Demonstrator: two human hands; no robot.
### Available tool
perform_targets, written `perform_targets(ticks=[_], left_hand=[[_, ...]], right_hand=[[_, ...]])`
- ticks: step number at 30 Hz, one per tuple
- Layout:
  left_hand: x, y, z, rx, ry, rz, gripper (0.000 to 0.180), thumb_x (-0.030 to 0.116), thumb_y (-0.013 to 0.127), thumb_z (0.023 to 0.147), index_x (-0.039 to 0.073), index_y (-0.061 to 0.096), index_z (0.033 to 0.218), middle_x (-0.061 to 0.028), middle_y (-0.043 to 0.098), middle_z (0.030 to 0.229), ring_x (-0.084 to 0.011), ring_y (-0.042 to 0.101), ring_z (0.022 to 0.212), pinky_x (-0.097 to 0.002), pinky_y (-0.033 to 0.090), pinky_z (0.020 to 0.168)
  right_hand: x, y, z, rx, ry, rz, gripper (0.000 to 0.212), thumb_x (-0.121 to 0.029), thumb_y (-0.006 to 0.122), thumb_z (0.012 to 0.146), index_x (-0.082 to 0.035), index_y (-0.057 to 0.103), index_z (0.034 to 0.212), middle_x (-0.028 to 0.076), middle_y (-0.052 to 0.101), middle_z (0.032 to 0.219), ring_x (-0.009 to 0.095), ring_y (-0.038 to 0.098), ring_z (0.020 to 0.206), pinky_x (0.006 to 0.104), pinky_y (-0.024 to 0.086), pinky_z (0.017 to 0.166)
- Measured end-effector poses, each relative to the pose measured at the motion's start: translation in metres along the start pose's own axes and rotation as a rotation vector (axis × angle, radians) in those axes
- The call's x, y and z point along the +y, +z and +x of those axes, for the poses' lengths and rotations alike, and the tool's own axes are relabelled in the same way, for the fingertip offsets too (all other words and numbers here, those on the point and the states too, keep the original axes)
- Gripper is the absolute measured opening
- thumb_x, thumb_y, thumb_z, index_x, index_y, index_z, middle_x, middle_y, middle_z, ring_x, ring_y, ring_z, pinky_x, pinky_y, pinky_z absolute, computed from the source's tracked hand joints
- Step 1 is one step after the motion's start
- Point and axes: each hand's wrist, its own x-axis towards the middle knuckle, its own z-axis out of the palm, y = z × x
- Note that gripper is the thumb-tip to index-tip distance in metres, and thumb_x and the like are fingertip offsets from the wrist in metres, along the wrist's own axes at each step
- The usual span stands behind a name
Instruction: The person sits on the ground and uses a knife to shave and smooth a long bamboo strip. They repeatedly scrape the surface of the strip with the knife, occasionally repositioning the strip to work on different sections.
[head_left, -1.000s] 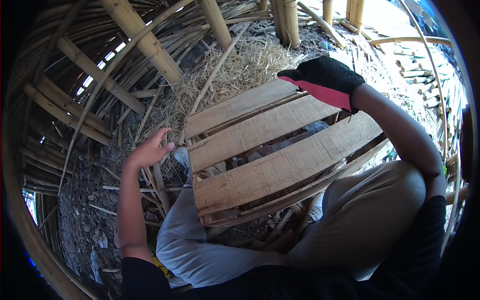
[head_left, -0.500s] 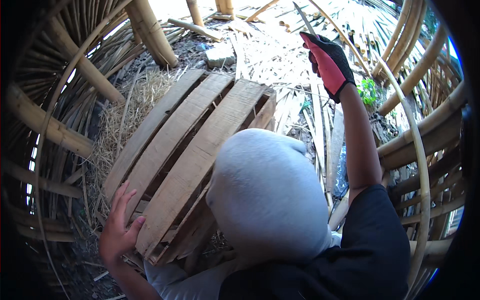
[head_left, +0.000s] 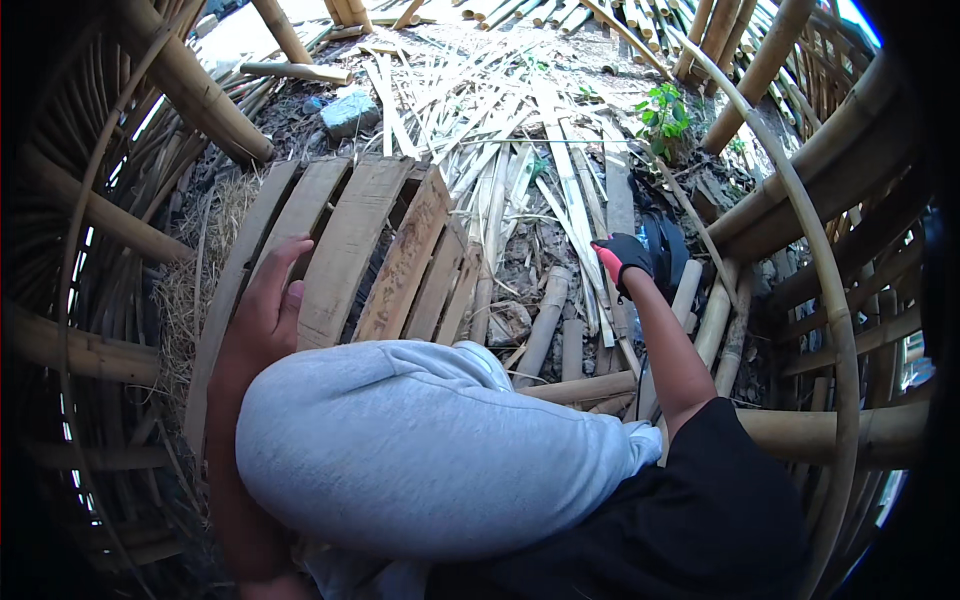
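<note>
My bare left hand (head_left: 268, 308) is at the wooden slatted crate (head_left: 345, 250), fingers stretched out and thumb apart over its slats. Whether it presses on the wood is hard to tell. My right hand (head_left: 622, 258), in a red and black glove, is low on the right beside a dark strap-like thing (head_left: 662, 245). Its fingers look curled, mostly hidden from view. The knife it held earlier does not show plainly now. Between my hands is my knee in grey trousers (head_left: 400, 440).
Dry straw (head_left: 180, 310) lies left of the crate. Split bamboo strips (head_left: 570, 190) litter the ground ahead, with a stone block (head_left: 350, 112) beyond. Bamboo poles (head_left: 195, 80) rise on the left, with a bamboo rail (head_left: 830, 200) on the right. A green plant (head_left: 664, 118) grows near it.
My right hand has come down from high up, where it held a thin knife. My left hand has moved farther up the crate. The whole view has shifted.
</note>
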Motion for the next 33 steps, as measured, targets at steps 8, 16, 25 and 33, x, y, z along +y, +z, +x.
perform_targets(ticks=[8, 16, 25, 33], left_hand=[[-0.022, 0.047, 0.003, 0.033, 0.122, -0.013, 0.041, 0.005, 0.037, 0.1, 0.003, 0.043, 0.141, -0.0185, 0.033, 0.157, -0.0339, 0.027, 0.149, -0.0421, 0.023, 0.121], [-0.023, 0.055, 0.01, -0.001, 0.117, -0.074, 0.043, 0.023, 0.034, 0.106, 0.0, 0.043, 0.141, -0.0233, 0.032, 0.157, -0.0369, 0.027, 0.148, -0.0445, 0.019, 0.121], [-0.03, 0.059, 0.011, 0.035, 0.144, -0.05, 0.039, 0.014, 0.035, 0.103, 0.002, 0.043, 0.139, -0.0197, 0.033, 0.156, -0.0361, 0.03, 0.147, -0.0437, 0.024, 0.12], [-0.027, 0.054, 0.003, 0.049, 0.11, -0.026, 0.038, 0.013, 0.037, 0.103, 0.002, 0.043, 0.139, -0.0196, 0.035, 0.155, -0.0354, 0.032, 0.146, -0.0442, 0.025, 0.12]], right_hand=[[0.024, 0.087, 0.026, 0.242, 0.025, -0.028, 0.035, -0.036, 0.06, 0.088, -0.007, 0.075, 0.099, 0.018, 0.072, 0.102, 0.035, 0.071, 0.092, 0.0442, 0.056, 0.082], [0.079, 0.124, 0.059, 0.306, 0.168, -0.16, 0.028, -0.032, 0.059, 0.091, -0.01, 0.077, 0.093, 0.016, 0.074, 0.093, 0.033, 0.073, 0.086, 0.0425, 0.057, 0.074], [0.034, 0.072, 0.044, -0.094, 0.007, 0.511, 0.027, -0.027, 0.062, 0.089, -0.003, 0.073, 0.092, 0.013, 0.072, 0.086, 0.025, 0.069, 0.074, 0.0379, 0.053, 0.062], [0.015, 0.046, 0.054, -0.753, 0.023, 1.674, 0.028, -0.027, 0.061, 0.099, -0.001, 0.07, 0.104, 0.007, 0.074, 0.087, 0.017, 0.071, 0.067, 0.0299, 0.059, 0.059]])
